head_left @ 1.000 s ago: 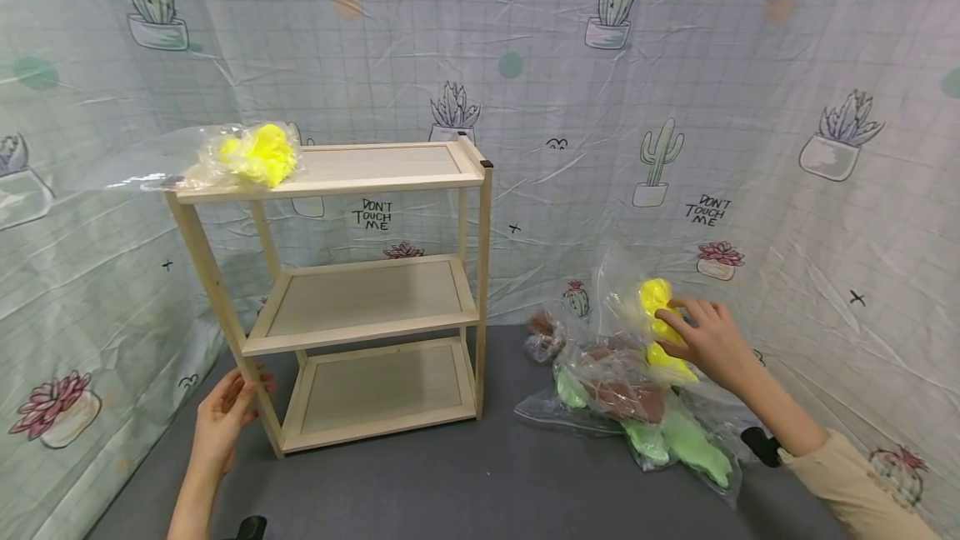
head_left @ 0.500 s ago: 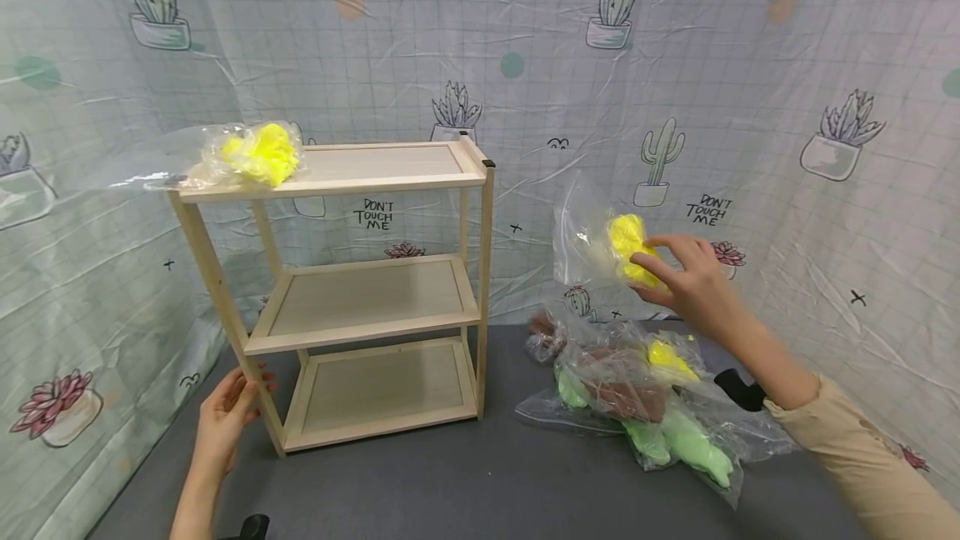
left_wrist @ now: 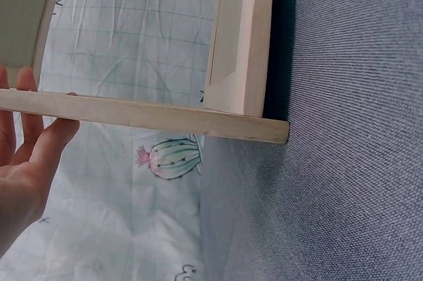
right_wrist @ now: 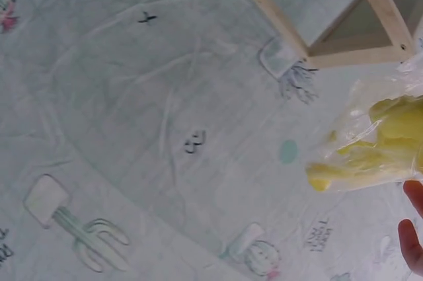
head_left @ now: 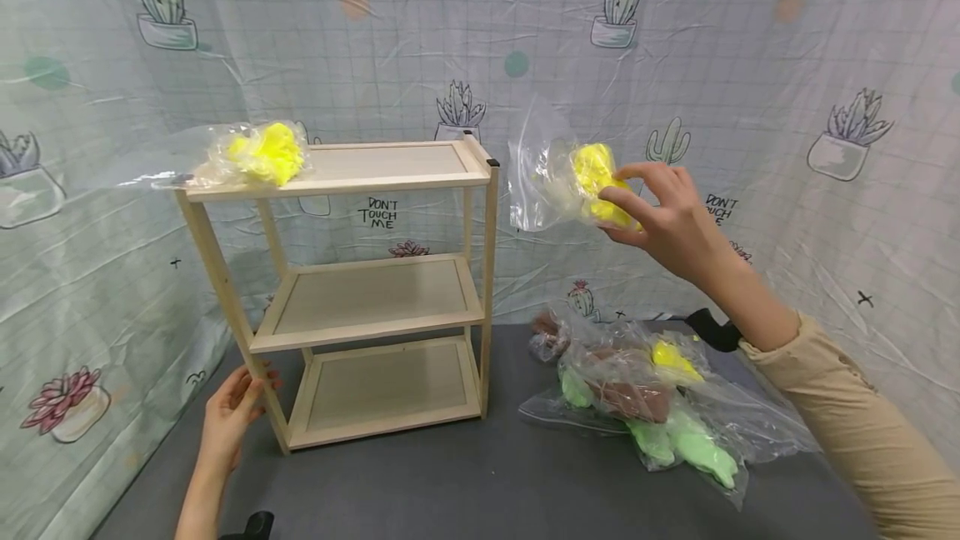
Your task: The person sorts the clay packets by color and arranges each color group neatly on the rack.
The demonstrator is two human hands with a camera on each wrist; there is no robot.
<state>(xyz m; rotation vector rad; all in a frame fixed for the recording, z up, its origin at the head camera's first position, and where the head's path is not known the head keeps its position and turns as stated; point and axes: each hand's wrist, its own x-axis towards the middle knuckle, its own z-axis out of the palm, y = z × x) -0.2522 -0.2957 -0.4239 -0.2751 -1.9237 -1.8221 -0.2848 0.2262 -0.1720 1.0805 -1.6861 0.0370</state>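
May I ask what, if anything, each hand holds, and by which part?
The right hand holds a clear bag with yellow contents by its filled end. The left hand holds the wooden rack by its front left post, below the middle shelf.

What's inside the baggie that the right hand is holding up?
There's a lumpy, bright yellow thing inside the clear plastic bag. The right hand covers part of it, and the plastic is crinkly, so its whole shape can't be seen.
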